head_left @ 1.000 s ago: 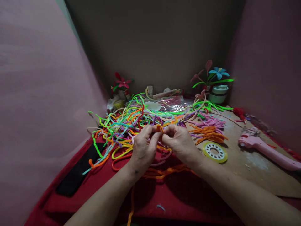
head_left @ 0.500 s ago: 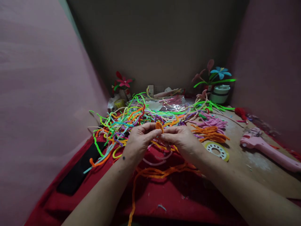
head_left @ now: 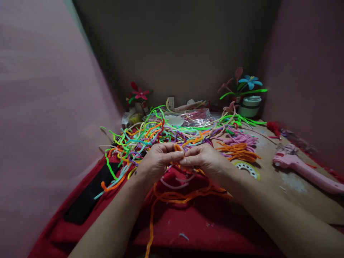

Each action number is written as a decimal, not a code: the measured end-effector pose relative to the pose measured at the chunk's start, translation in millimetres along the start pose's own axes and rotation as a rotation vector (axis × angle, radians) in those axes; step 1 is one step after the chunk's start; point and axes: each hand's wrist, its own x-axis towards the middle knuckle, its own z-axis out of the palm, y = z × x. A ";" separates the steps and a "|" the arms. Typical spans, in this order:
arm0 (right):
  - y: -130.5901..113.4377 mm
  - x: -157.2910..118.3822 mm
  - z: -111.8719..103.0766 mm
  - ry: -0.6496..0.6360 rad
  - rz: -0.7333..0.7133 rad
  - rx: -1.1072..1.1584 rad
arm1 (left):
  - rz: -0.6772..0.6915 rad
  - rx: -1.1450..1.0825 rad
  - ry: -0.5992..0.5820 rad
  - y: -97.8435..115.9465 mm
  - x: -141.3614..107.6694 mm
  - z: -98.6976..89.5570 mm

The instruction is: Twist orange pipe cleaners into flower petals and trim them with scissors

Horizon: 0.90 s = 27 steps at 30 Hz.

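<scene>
Both hands meet at the middle, pinching a small bent piece of orange pipe cleaner [head_left: 177, 147]. My left hand [head_left: 160, 158] has thumb and fingertips closed on it from the left. From the other side my right hand [head_left: 202, 157] grips it with thumb and forefinger, the fingertips of both hands touching or nearly so. Much of the piece is hidden by the fingers. Below the hands, long orange pipe cleaners [head_left: 177, 197] lie on the red cloth [head_left: 172, 227], one hanging toward the front edge. Behind is a tangled heap of multicoloured pipe cleaners [head_left: 150, 134].
At right, a board [head_left: 295, 200] bears a tape roll [head_left: 256, 172], orange pipe cleaners [head_left: 243, 152], pink pipe cleaners [head_left: 245, 139] and a pink tool [head_left: 309, 172]. A flat black object [head_left: 88, 195] lies left. Pipe-cleaner flowers [head_left: 251, 82] and a lidded jar [head_left: 249, 106] stand behind.
The orange loop that stood up between the fingertips now sits lower and more covered by the fingers. The whole view has shifted slightly.
</scene>
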 end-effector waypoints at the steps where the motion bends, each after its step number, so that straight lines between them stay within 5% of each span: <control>1: 0.0 -0.3 0.4 -0.006 -0.011 -0.002 | 0.003 0.021 0.003 -0.6 0.5 -1.0; 10: -3.6 -2.7 9.0 0.145 -0.026 -0.075 | 0.088 0.167 0.088 2.7 -1.1 2.8; 19: 3.7 -1.1 10.1 0.231 -0.063 -0.070 | 0.350 0.556 0.474 -5.2 -0.6 11.6; 24: -1.8 -2.0 10.5 0.229 -0.002 -0.071 | 0.155 0.204 0.272 -4.1 2.9 6.4; 27: -3.9 -1.5 10.5 0.201 0.001 -0.082 | 0.180 0.147 0.283 -1.9 4.3 3.8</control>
